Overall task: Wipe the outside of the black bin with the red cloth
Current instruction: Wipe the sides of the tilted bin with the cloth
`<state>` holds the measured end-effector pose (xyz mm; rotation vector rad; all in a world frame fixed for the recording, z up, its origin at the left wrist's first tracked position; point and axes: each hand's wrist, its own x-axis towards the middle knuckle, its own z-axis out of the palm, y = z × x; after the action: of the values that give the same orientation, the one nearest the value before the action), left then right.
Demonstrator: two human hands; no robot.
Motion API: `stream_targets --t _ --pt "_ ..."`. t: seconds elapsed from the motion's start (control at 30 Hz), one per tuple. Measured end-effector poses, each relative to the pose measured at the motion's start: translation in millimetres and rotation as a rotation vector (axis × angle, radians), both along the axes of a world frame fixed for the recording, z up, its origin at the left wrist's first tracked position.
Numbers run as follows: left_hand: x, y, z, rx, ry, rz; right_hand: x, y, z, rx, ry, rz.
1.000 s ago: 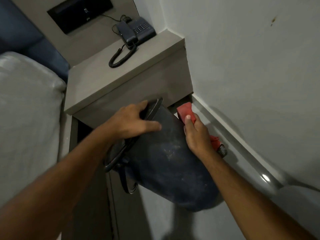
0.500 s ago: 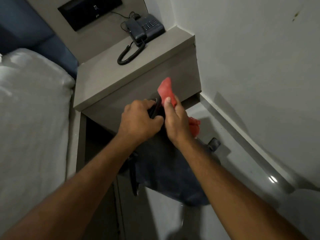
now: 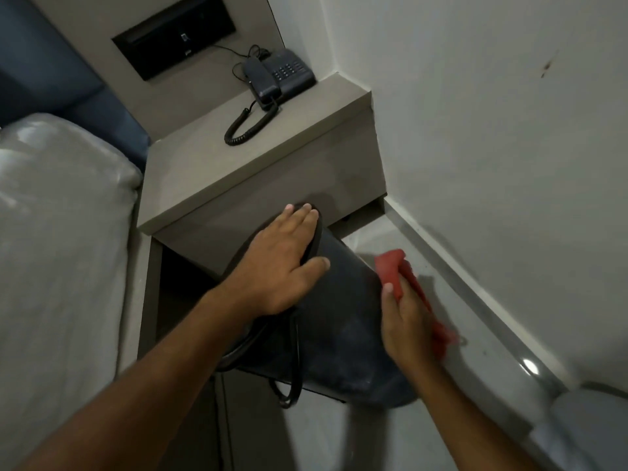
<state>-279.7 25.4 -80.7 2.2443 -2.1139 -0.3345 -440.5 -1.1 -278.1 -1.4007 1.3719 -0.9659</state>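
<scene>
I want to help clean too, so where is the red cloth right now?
In the head view, the red cloth is bunched in the right hand, against the right side of the tilted black bin, above the floor near the wall.

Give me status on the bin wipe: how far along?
Mid-job. The left hand steadies the tilted black bin by its rim; the right hand presses the red cloth to the bin's right side. Pale, dusty-looking smears show low on the facing wall, so that area looks unwiped. The bin's far and under sides are hidden, so overall progress can't be judged.
</scene>
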Motion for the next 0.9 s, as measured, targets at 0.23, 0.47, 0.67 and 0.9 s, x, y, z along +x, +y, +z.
stream_targets --t 0.23,0.47,0.67,0.9 --pt "1.6 -3.1 -0.8 -0.04 0.044 0.086 62.5 14.4 90.7 -0.345 -0.356 0.168" --pt "30.4 1.8 -2.6 -0.011 0.116 0.188 -0.9 25.4 -19.8 -0.032 0.102 -0.032" --pt "22.8 -15.8 -4.2 -0.074 0.093 0.204 46.8 16.2 62.2 -0.185 -0.125 0.059" --pt "43.9 8.6 7.6 -0.204 0.445 0.252 77.4 39.7 96.4 -0.268 -0.178 0.18"
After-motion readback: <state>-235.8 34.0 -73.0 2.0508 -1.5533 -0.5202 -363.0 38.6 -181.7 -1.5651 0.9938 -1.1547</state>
